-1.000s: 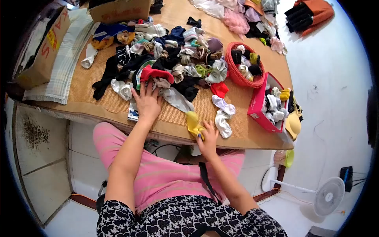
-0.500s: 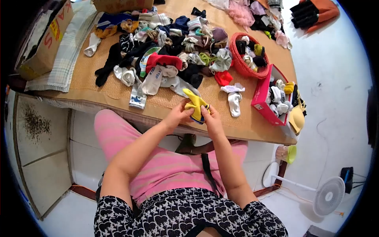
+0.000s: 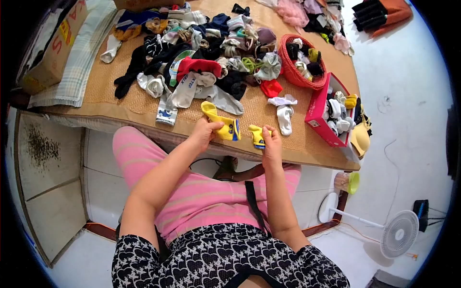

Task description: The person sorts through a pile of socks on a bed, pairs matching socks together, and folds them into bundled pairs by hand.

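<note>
Over the near edge of the mat-covered surface (image 3: 134, 109), both hands are working on yellow socks, one each. Left hand (image 3: 205, 134) is grasping the first yellow sock (image 3: 227, 128), thumb on top, fingers curling round its middle; toe end is pointing away to the left, blue-banded cuff is facing right. Right hand (image 3: 272, 146) is pinching the second yellow sock (image 3: 258, 135) between thumb and fingers at its right side, blue band hanging lowest. Socks are staying apart, small gap between, neither resting in the heap. Step in hand seems to be handling these two as separate pieces; the next move is probably calling for a firm hold on each and cuffs turned alike if they are being matched. Beyond, a mixed sock heap (image 3: 206, 48) is covering much of the mat; a white sock (image 3: 284, 120) is lying to the right, near a pink box (image 3: 317, 113) and a red basket (image 3: 314, 85), both containing bundled pieces.
</note>
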`<state>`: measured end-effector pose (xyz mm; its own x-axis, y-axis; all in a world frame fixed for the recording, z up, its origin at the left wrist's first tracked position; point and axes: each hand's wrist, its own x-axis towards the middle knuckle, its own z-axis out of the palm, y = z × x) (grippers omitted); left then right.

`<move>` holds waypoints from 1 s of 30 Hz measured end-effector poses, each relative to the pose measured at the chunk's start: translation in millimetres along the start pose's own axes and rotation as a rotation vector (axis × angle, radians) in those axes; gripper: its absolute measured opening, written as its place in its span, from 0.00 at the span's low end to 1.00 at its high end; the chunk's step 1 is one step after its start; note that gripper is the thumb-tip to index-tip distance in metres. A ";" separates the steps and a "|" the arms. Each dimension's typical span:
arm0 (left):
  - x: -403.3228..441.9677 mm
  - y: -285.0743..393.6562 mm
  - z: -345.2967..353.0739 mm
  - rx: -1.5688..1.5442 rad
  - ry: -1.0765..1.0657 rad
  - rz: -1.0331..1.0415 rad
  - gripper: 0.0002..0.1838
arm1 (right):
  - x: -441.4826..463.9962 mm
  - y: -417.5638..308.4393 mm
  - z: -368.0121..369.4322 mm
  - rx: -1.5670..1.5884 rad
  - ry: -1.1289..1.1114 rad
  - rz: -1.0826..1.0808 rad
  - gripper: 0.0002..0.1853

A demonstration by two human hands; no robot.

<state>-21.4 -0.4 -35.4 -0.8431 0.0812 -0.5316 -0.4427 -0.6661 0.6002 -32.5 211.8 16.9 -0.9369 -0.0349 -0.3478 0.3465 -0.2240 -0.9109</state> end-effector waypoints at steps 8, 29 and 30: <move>-13.8 5.4 14.6 0.000 -0.315 -0.129 0.23 | -6.9 -11.4 18.7 0.005 -0.159 -0.061 0.11; -1.8 -12.6 0.2 0.050 -0.195 0.031 0.12 | -23.5 5.2 47.7 -0.838 -0.020 -0.526 0.22; -3.1 -10.9 1.8 0.049 -0.193 0.030 0.12 | -26.4 0.9 49.9 -0.916 -0.098 -0.637 0.21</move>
<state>-14.5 8.0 -39.1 -0.8970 0.2057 -0.3914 -0.4268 -0.6339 0.6450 -9.8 163.8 36.4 -0.9409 -0.2556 0.2221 -0.3324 0.5719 -0.7499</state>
